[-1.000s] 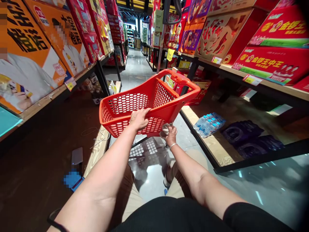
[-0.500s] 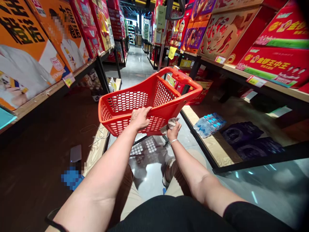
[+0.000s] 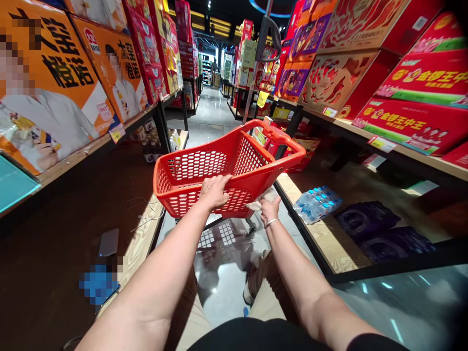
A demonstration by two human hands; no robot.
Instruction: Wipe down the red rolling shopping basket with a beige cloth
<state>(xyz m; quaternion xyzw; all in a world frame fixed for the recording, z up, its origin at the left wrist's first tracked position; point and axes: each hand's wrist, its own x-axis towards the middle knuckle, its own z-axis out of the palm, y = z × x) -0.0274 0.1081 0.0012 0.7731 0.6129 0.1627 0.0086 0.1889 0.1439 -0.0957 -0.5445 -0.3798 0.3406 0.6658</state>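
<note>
Okay, head view, red shopping cart (image 3: 258, 179) between shelves (image 3: 82, 155), left hand (image 3: 215, 192) grip clamped on its near rim, right hand (image 3: 270, 209) grip closed round pale cloth (image 3: 269, 194) by its lower side, bottled-water pack (image 3: 317, 204) on low shelf (image 3: 332, 247) at right.

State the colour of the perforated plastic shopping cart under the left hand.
The cart is bright orange-red, shown in the head view.

Glossy grey floor (image 3: 210, 105) runs between black-framed wooden shelves (image 3: 341, 257) under a dark ceiling (image 3: 226, 9)
</note>
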